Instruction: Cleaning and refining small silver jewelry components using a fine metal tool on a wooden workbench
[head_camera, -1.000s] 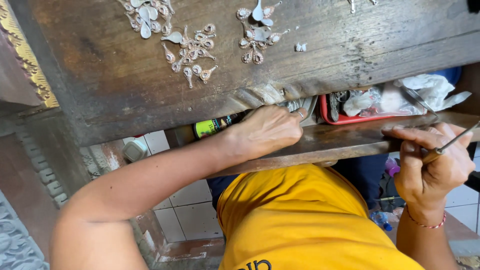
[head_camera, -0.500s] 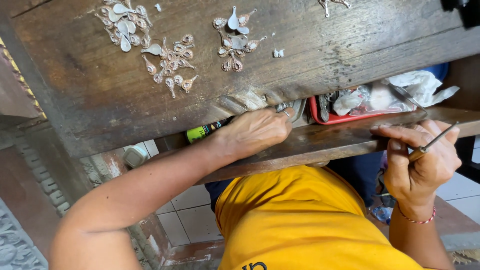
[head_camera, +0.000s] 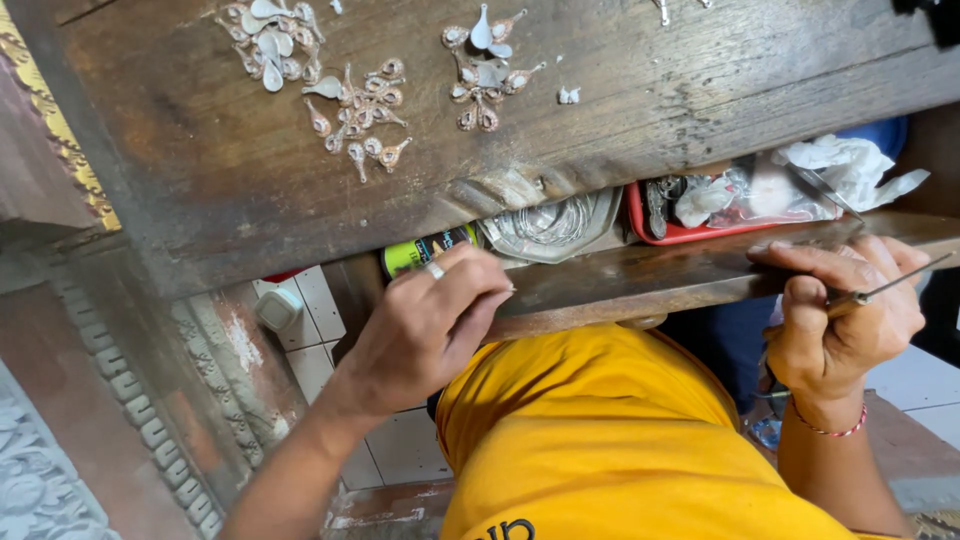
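left hand (head_camera: 425, 325) pulled back out of shelf, off wire coil (head_camera: 550, 225) | grip empty, fingers loosely curled | right hand (head_camera: 850, 320) grip pinching thin metal tool (head_camera: 880, 290), unchanged

Two hands: left hand (head_camera: 425, 330) at six o'clock, right hand (head_camera: 845, 320) at four o'clock holding one thin metal hand tool (head_camera: 880, 290). Three clusters of small silver teardrop pendants (head_camera: 360, 110) at twelve o'clock. One red plastic tray (head_camera: 700, 235), one coil of silver wire (head_camera: 550, 222).
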